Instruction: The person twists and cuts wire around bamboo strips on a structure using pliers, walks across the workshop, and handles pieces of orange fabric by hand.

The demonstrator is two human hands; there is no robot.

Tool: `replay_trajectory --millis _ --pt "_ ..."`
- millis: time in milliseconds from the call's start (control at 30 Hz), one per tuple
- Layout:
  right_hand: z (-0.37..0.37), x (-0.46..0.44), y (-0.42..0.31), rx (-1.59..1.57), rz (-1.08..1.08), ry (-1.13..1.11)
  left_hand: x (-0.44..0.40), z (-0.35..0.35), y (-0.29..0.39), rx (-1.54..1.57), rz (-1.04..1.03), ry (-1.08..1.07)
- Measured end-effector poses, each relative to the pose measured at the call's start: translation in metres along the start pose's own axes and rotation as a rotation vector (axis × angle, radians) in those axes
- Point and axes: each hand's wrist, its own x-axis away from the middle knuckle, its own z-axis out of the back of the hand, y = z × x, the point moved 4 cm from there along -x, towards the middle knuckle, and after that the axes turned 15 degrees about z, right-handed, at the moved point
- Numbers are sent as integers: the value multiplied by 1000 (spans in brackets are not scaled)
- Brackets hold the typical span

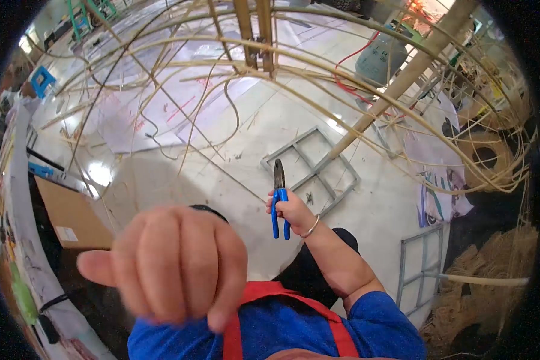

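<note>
Raised close to the camera at the lower left, my left hand (177, 264) looks large and slightly blurred. Its fingers are curled, and the palm side is hidden, so anything inside it cannot be made out. My right hand (287, 204) grips blue-handled pliers (280, 195) near the middle, with their dark jaws pointing up and away from me. A bracelet circles the right wrist. Beyond the pliers, a grey metal grid frame (306, 154) lies on the floor, with a thick pole (396, 90) rising from it.
Thin bent strips (318, 57) arch across the upper view, around an upright (246, 30). A grey cylinder (381, 57) with a red hose stands at the back right. A cardboard box (66, 210) is at the left. Another grid frame (420, 270) lies at the lower right.
</note>
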Motion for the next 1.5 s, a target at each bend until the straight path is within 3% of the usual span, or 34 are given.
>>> replay_trajectory --millis 500,733,800,933,1000,1133,1200,1333,1500 --pt "-3 4 -6 34 -53 -18 14 -1 29 139 176 -122" --pt "-8 3 -9 28 -68 -6 8 -4 42 55 208 -180" --pt "-9 5 -9 34 -70 -6 13 -2 42 198 264 -223" --pt "-7 3 -7 30 -74 -10 30 -14 45 349 312 28" --pt "-5 5 -7 27 -78 -3 30 -13 47 343 314 15" --pt "-6 3 -8 38 -60 -20 42 -13 60 311 195 -318" --pt "-6 6 -7 40 -60 -16 53 -14 64 288 145 -318" --pt "-8 4 -7 33 -78 -6 36 -12 55 297 287 -27" --pt "-8 4 -7 23 -70 -16 34 -11 54 345 335 -71"
